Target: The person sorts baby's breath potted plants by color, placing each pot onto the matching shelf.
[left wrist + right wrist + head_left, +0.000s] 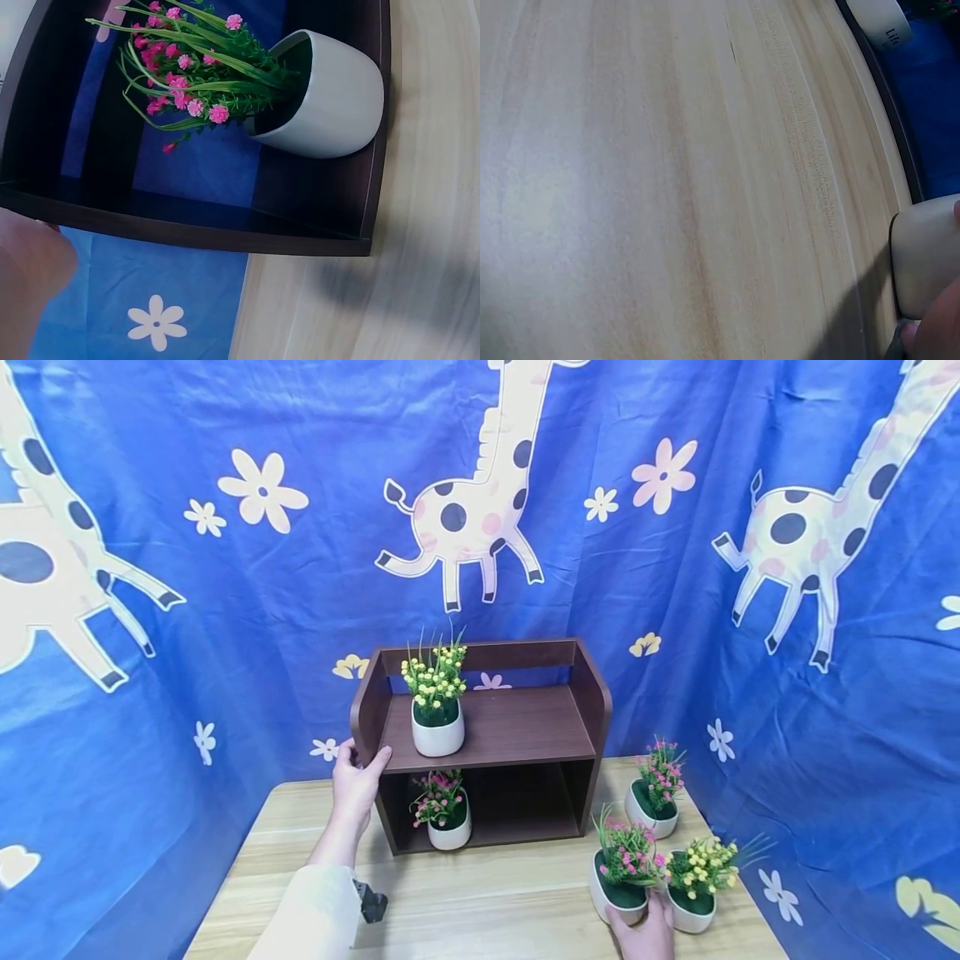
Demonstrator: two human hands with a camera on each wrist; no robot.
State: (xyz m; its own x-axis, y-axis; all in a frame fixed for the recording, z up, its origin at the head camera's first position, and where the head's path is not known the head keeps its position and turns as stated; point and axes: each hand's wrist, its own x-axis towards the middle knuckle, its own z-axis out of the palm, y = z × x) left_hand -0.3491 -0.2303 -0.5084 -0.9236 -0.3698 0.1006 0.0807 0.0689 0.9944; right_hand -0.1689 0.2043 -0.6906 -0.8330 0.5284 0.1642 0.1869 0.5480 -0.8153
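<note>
A dark brown two-tier shelf stands on the table. My left hand grips its left side panel, thumb over the front edge of the upper board and fingers outside. On that board sits a white pot with yellow flowers. Below it, a white pot with pink flowers stands in the lower compartment, large in the left wrist view. At the front right my right hand holds a potted plant with pink flowers, thumb on the pot's front and fingers at its right side.
Right beside my right hand is a white pot with yellow flowers. Behind these stands another pink-flowered pot, near the right edge of the wooden table. A blue curtain with giraffes encloses the back and sides.
</note>
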